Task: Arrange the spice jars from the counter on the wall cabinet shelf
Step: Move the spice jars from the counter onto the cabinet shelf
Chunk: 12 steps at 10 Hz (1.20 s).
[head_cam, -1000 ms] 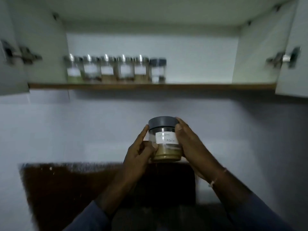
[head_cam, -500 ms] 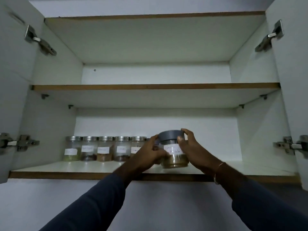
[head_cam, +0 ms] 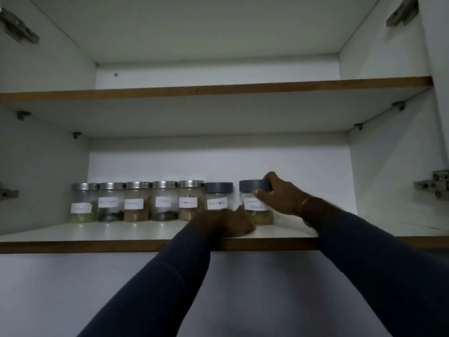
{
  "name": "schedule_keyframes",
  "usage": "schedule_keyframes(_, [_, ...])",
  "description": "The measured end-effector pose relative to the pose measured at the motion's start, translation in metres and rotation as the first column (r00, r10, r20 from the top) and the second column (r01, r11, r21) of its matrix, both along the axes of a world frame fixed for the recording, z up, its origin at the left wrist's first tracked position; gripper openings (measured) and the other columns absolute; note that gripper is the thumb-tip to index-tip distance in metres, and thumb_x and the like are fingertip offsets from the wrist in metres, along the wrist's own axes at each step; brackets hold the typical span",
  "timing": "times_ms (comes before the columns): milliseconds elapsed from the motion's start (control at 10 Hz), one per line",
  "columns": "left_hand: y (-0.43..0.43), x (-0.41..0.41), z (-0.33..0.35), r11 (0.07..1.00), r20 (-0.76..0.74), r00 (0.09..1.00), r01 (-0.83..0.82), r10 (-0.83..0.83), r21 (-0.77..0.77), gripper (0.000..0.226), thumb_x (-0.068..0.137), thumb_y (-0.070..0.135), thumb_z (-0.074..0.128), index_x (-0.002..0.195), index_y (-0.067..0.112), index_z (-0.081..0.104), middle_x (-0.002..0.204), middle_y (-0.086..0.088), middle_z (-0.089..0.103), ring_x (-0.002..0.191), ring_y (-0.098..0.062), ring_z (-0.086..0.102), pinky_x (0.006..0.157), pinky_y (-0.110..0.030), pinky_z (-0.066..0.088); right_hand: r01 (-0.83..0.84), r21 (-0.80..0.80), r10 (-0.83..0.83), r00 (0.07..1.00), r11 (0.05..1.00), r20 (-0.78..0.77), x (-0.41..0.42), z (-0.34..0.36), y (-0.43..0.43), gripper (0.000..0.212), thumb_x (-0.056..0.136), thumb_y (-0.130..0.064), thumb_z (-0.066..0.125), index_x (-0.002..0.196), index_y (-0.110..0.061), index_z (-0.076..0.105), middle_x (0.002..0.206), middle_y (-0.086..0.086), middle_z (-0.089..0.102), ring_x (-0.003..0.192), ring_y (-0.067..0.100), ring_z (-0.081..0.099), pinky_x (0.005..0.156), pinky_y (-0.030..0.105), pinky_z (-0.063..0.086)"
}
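1. Garam masala jar [head_cam: 257,205] stands upright on lower shelf [head_cam: 97,233], a gap apart from the row's last jar [head_cam: 218,199].
2. Right hand [head_cam: 281,193] clasps its grey lid [head_cam: 252,185].
3. Left hand [head_cam: 226,223] rests flat on shelf, holding nothing, partly hiding that neighbouring jar.

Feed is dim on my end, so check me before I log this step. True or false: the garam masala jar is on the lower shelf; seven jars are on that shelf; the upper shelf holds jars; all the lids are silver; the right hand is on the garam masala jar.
1. The garam masala jar stands on the lower shelf: true.
2. Seven jars are on that shelf: true.
3. The upper shelf holds jars: false, none are visible on it.
4. All lids are silver: false, five are silver and two are dark grey.
5. The right hand grips the garam masala jar: true.
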<state>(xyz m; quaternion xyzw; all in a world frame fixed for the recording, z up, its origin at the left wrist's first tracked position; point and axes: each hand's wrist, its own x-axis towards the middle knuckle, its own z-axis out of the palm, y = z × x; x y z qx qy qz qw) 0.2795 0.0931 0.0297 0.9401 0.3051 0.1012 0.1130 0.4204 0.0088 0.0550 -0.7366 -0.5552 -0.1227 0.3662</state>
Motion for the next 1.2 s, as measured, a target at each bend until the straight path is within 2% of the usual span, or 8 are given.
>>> schedule_keyframes(200, [0.018, 0.015, -0.006, 0.995, -0.037, 0.995, -0.089, 0.09, 0.041, 0.086, 0.09, 0.06, 0.034, 0.151, 0.015, -0.007, 0.16, -0.013, 0.004, 0.148, -0.031, 0.01, 0.119, -0.046, 0.013, 0.198, -0.117, -0.173, 0.965, 0.973, 0.195, 0.017, 0.013, 0.04, 0.035, 0.097, -0.038, 0.049, 0.119, -0.012, 0.045, 0.116, 0.015, 0.062, 0.102, 0.031, 0.059, 0.082, 0.036, 0.044])
schedule_keyframes(300, [0.019, 0.017, -0.004, 0.998, -0.005, 0.999, -0.054, 0.054, 0.042, 0.077, 0.097, 0.048, 0.034, 0.151, 0.009, -0.005, 0.16, -0.015, 0.004, 0.147, -0.032, 0.012, 0.118, -0.043, 0.015, 0.249, -0.137, -0.213, 0.948, 0.959, 0.238, 0.016, 0.017, 0.055, 0.034, 0.096, -0.038, 0.048, 0.118, -0.011, 0.046, 0.117, 0.016, 0.062, 0.103, 0.033, 0.058, 0.08, 0.034, 0.042])
schedule_keyframes(500, [0.016, 0.015, -0.005, 0.998, 0.087, 0.996, -0.027, 0.032, -0.055, 0.058, 0.098, 0.029, 0.043, 0.146, 0.001, 0.026, 0.151, -0.019, 0.033, 0.139, -0.033, 0.034, 0.113, -0.04, 0.03, 0.317, -0.111, -0.275, 0.918, 0.942, 0.286, 0.016, 0.016, 0.073, 0.035, 0.096, -0.036, 0.048, 0.118, -0.01, 0.046, 0.118, 0.019, 0.06, 0.105, 0.035, 0.057, 0.081, 0.036, 0.042])
schedule_keyframes(700, [0.008, 0.013, -0.005, 0.997, 0.108, 0.994, -0.011, 0.019, -0.075, 0.053, 0.099, 0.027, 0.042, 0.144, 0.002, 0.031, 0.15, -0.018, 0.036, 0.138, -0.033, 0.036, 0.111, -0.038, 0.031, 0.309, -0.107, -0.269, 0.92, 0.945, 0.286, 0.02, 0.017, 0.076, 0.034, 0.096, -0.035, 0.049, 0.117, -0.009, 0.046, 0.117, 0.02, 0.061, 0.103, 0.035, 0.058, 0.079, 0.035, 0.041])
schedule_keyframes(900, [-0.001, 0.004, 0.001, 0.999, 0.096, 0.995, -0.032, 0.033, -0.008, 0.058, 0.099, 0.037, 0.034, 0.147, 0.007, 0.025, 0.153, -0.016, 0.03, 0.138, -0.031, 0.033, 0.11, -0.038, 0.029, 0.431, 0.031, -0.42, 0.858, 0.902, 0.296, 0.009, 0.009, 0.066, 0.076, 0.09, -0.052, 0.049, 0.148, -0.015, 0.016, 0.146, 0.019, 0.036, 0.129, 0.039, 0.042, 0.102, 0.052, 0.036])
schedule_keyframes(1000, [0.001, -0.002, -0.002, 0.997, 0.159, 0.987, -0.005, -0.007, 0.075, 0.059, 0.09, 0.037, 0.049, 0.141, 0.01, 0.037, 0.145, -0.011, 0.042, 0.129, -0.027, 0.044, 0.101, -0.034, 0.038, 0.392, 0.278, -0.48, 0.737, 0.877, 0.475, -0.011, 0.004, 0.05, 0.042, 0.094, -0.037, 0.044, 0.126, -0.01, 0.046, 0.124, 0.015, 0.052, 0.113, 0.034, 0.05, 0.091, 0.046, 0.04])
schedule_keyframes(1100, [-0.01, -0.019, -0.003, 0.984, 0.333, 0.938, 0.032, -0.091, 0.178, 0.039, 0.09, 0.027, 0.051, 0.125, 0.011, 0.054, 0.131, -0.009, 0.056, 0.119, -0.024, 0.053, 0.087, -0.027, 0.039, 0.288, 0.206, -0.351, 0.828, 0.935, 0.437, -0.039, -0.009, 0.027, 0.028, 0.092, -0.028, 0.042, 0.098, -0.008, 0.062, 0.107, 0.014, 0.064, 0.101, 0.036, 0.058, 0.083, 0.041, 0.043])
schedule_keyframes(1200, [-0.027, -0.039, -0.003, 0.94, 0.388, 0.892, 0.103, -0.232, 0.325, 0.03, 0.09, 0.025, 0.053, 0.114, 0.01, 0.062, 0.119, -0.01, 0.064, 0.112, -0.026, 0.059, 0.09, -0.031, 0.044, 0.153, 0.256, -0.237, 0.91, 0.955, 0.34, -0.072, -0.032, -0.005, 0.037, 0.09, -0.027, 0.039, 0.084, -0.003, 0.066, 0.097, 0.023, 0.068, 0.093, 0.04, 0.062, 0.076, 0.04, 0.043])
